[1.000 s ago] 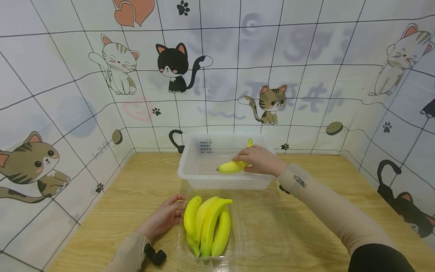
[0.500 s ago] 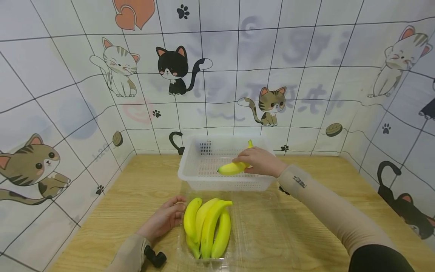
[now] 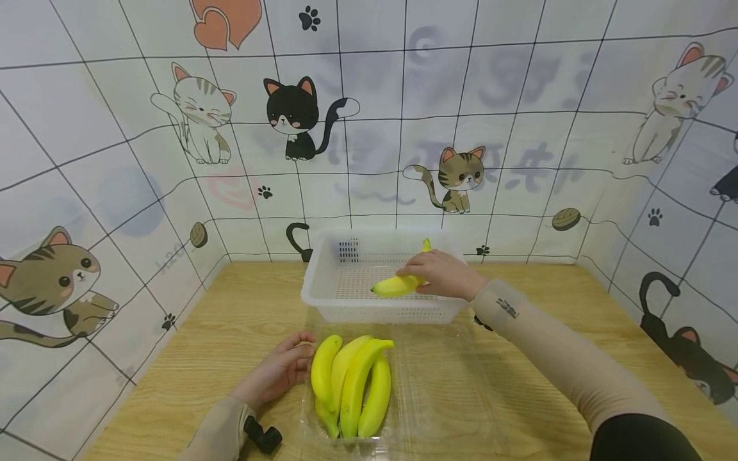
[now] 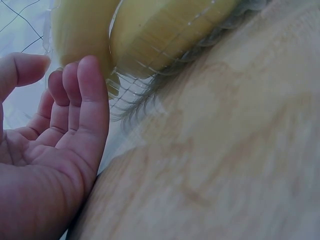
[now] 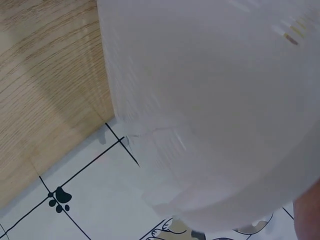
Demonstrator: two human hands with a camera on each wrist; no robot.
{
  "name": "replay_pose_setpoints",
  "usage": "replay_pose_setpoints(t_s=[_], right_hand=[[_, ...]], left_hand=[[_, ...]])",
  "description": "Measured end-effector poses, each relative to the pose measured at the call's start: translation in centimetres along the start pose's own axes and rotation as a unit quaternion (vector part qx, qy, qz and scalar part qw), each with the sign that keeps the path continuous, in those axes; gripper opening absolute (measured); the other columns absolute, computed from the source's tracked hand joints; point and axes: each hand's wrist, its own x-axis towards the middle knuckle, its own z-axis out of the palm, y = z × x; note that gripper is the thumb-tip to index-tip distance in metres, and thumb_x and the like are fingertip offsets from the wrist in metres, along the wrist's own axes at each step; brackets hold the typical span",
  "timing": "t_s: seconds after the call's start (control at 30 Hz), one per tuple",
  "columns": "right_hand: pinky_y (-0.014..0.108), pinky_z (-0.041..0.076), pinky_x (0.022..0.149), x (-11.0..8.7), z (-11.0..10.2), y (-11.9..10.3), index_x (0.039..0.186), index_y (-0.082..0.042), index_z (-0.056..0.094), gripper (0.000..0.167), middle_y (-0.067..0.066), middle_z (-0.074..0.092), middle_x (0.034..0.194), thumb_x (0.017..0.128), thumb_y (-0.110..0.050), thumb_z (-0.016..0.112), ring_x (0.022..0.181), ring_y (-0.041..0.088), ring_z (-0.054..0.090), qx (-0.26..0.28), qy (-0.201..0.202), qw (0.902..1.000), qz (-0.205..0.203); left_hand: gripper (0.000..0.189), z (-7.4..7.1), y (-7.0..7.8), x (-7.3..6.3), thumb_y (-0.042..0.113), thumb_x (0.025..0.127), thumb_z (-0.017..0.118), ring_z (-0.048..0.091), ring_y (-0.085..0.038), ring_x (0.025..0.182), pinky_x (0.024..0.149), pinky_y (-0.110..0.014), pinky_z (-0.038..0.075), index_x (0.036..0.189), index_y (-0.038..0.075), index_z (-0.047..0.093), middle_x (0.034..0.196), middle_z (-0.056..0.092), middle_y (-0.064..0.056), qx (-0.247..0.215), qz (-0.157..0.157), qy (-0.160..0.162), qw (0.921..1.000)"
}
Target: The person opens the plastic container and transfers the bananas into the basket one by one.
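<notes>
Over the inside of a white perforated basket [image 3: 323, 304], my right hand [image 3: 442, 275] grips a yellow banana [image 3: 391, 287], whose stem points up toward the wall. Nearer me lies a clear plastic clamshell box [image 3: 446, 384], opened out flat. Several bananas [image 3: 356, 384] fill its left half, packed side by side. My left hand [image 3: 275, 368] rests beside that half, fingertips at its left wall. In the left wrist view the left fingers [image 4: 92, 100] are loosely bent against the ribbed plastic, thumb apart. The basket wall [image 5: 200, 110] fills most of the right wrist view and hides the held banana.
A wooden table [image 3: 242, 301] carries everything. Behind the basket and along both sides stands a white tiled-pattern wall sheet [image 3: 369, 141] printed with cats. The basket stands close to the back wall, right behind the box.
The right hand and its banana have shifted very slightly to the right within the basket. The left hand, the box and the bananas in it stay where they were.
</notes>
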Motion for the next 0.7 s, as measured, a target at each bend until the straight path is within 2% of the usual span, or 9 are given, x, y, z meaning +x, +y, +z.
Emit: replay_pose_setpoints(t_s=[0.5, 0.7], right_hand=[[0.045, 0.043, 0.098, -0.30, 0.29, 0.07, 0.127, -0.017, 0.063, 0.052, 0.005, 0.064, 0.123, 0.078, -0.011, 0.081, 0.114, 0.026, 0.058, 0.008, -0.025, 0.9995, 0.018], [0.045, 0.044, 0.098, -0.23, 0.56, 0.20, 0.126, -0.017, 0.063, 0.051, 0.005, 0.064, 0.122, 0.078, -0.012, 0.082, 0.113, 0.026, 0.058, 0.010, -0.026, 0.9995, 0.014]], left_hand=[[0.014, 0.05, 0.08, -0.17, 0.010, 0.102, 0.044, 0.060, -0.012, 0.080, 0.074, -0.029, 0.052, 0.115, 0.013, 0.041, 0.092, 0.061, 0.001, 0.010, 0.009, -0.008, 0.9999], [0.014, 0.06, 0.05, -0.05, 0.010, 0.101, 0.045, 0.060, -0.012, 0.079, 0.074, -0.029, 0.052, 0.114, 0.014, 0.042, 0.090, 0.061, 0.001, 0.005, 0.004, 0.000, 1.0000]])
